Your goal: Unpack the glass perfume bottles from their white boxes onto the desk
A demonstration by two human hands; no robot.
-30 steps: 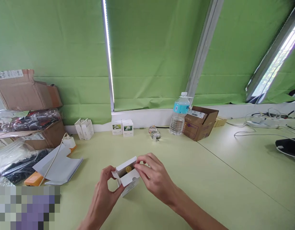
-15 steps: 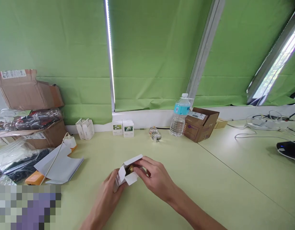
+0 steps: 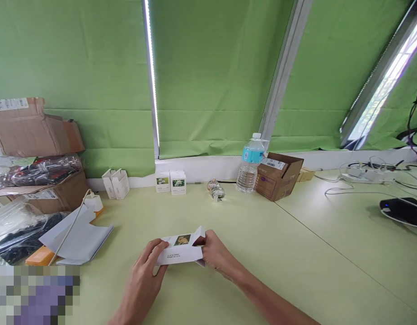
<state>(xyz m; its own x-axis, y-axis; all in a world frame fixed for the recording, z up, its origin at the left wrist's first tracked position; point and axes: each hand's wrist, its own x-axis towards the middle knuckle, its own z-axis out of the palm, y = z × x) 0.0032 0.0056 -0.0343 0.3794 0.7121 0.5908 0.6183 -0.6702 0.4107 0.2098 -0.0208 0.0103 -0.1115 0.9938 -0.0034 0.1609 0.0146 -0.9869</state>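
A small white carton (image 3: 180,256) with a yellow flower picture lies on its side between my hands, its flaps spread at the right end. My left hand (image 3: 147,266) grips the carton's closed left end between thumb and fingers. At the flapped end is my right hand (image 3: 217,253), its fingertips inside the opening and hidden by the flaps. What those fingers hold, if anything, does not show. Farther back on the table are two small glass bottles (image 3: 216,191) with shiny tops, close together.
Two white flower-picture boxes (image 3: 171,182) stand by the wall, with white cartons (image 3: 115,184) to their left. A water bottle (image 3: 249,166) stands beside an opened brown box (image 3: 278,177). Packages and papers (image 3: 76,239) fill the left side; cables (image 3: 367,174) lie at right.
The carton has turned so its opening faces right and its printed side shows. My right hand's fingers have gone deeper into it. The view has shifted slightly right.
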